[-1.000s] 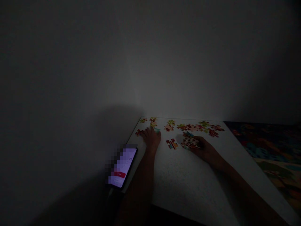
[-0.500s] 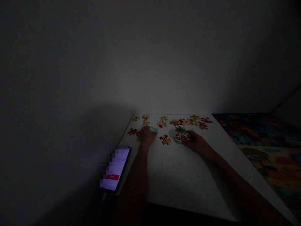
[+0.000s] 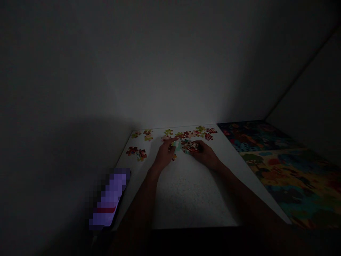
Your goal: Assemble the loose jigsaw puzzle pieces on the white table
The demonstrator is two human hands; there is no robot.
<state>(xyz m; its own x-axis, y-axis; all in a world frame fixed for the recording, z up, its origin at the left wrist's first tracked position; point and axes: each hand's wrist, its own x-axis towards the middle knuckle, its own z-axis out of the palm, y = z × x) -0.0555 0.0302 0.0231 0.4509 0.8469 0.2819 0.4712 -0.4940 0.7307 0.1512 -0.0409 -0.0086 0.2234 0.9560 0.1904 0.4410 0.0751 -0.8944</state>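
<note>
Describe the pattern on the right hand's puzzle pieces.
Pale and dark stripes across the puzzle pieces; see head view.

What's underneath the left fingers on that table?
Next to the left fingers, part of a yellow-and-red puzzle piece pokes out on the white tabletop. Whatever lies directly beneath them is covered, so I can't tell.

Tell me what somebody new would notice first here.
Probably the phone screen, glowing purple at the left edge of the white table. Next, perhaps, the right hand gripping striped puzzle pieces, and the colourful patterned surface to the table's right.
</note>
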